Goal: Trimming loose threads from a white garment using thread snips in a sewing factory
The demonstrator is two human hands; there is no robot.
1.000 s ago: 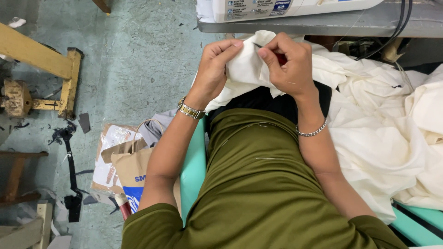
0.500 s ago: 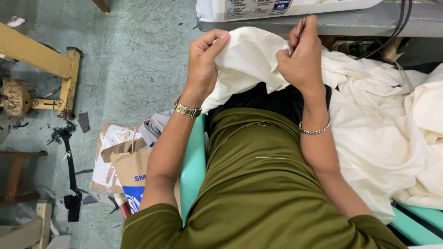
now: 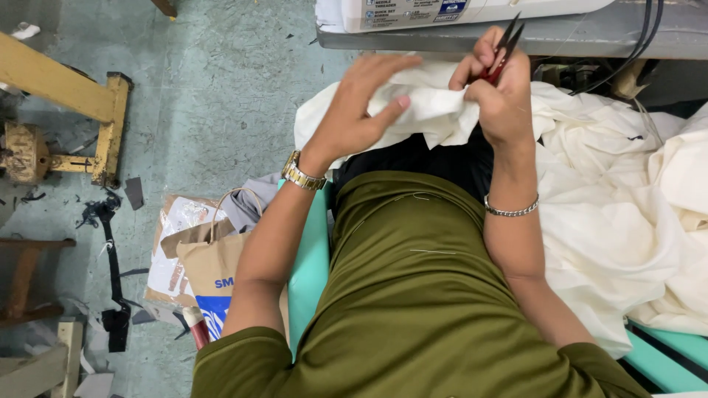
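Note:
A cream-white cloth [image 3: 590, 206] lies bunched over my lap and spills to the right. My left hand [image 3: 361, 110], with a gold watch on the wrist, presses flat on a raised fold of the cloth, fingers spread. My right hand [image 3: 498, 92], with a silver bracelet on the wrist, pinches the same fold and also holds small thread snips [image 3: 505, 48] with red handles and dark blades that point up. The two hands are close together just below the edge of a grey table [image 3: 590, 40].
A white sewing machine [image 3: 457, 11] stands on the grey table at the top. On the floor to the left are a paper bag [image 3: 214, 273], cardboard, black scraps and a yellow wooden frame [image 3: 66, 96]. I sit on a teal bench [image 3: 310, 258].
Both hands lifted the cloth fold upward and spread it wider. My left hand opened flat on the cloth, and the snips in my right hand now show.

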